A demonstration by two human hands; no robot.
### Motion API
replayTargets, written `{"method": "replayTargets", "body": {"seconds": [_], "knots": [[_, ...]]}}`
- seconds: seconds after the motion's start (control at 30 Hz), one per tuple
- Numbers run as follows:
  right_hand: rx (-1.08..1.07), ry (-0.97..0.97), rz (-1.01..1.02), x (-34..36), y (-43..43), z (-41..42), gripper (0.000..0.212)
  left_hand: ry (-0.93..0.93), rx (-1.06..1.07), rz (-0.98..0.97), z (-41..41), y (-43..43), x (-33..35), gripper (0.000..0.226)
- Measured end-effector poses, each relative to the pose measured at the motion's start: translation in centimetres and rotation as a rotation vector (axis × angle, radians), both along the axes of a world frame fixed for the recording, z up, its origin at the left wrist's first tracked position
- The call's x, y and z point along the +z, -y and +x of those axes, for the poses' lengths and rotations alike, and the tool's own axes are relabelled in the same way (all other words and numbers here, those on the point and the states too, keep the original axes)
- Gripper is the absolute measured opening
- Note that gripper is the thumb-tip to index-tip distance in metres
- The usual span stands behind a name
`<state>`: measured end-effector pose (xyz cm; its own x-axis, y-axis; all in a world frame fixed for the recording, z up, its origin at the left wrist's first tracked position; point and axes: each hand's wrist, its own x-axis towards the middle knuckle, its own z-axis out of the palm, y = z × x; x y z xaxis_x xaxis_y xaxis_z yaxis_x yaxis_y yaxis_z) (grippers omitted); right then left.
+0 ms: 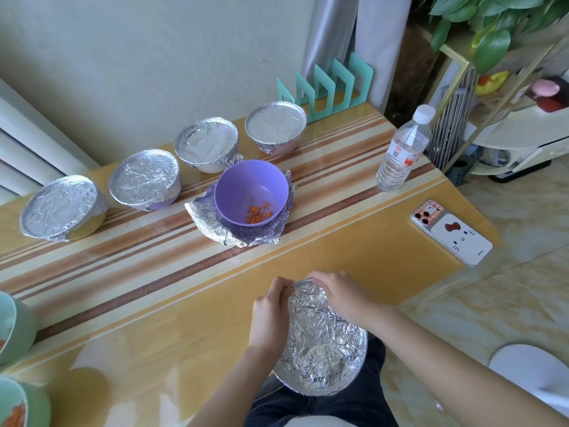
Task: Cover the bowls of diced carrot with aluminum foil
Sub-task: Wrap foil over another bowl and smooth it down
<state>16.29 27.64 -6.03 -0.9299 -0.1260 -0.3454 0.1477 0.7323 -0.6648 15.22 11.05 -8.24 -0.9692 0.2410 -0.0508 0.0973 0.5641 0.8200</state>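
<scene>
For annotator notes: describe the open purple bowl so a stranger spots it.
Start at the striped wooden table; four foil-covered bowls line its far edge by the wall. Just in front of that row sits the purple bowl, on a crumpled foil sheet. Unlike those neighbours, its top is open, showing diced carrot.

A home room: striped wooden table (308,186), houseplant (492,29) on a shelf (455,57), curtain (335,35), tiled floor (508,248).

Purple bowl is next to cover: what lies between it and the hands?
Head view: only the foil sheet under the purple bowl, then bare table, before the left hand and right hand.
</scene>
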Motion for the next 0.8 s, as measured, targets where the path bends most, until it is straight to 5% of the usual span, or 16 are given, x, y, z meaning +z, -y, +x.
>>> {"method": "replayTargets", "body": {"seconds": [0.3, 0.5, 0.8], "knots": [[-0.072, -0.012, 0.005, -1.1, -0.4, 0.7, 0.034, 0.064, 0.099, 0.013, -0.1, 0.3, 0.2, 0.013], [-0.114, -0.036, 0.034, -2.2, -0.4, 0.7, 0.035, 0.053, -0.025, -0.050, -0.8, 0.3, 0.3, 0.014], [0.013, -0.083, 0.077, -0.4, 0.4, 0.2, 0.040, 0.031, -0.037, -0.053, -0.4, 0.3, 0.3, 0.018]]}}
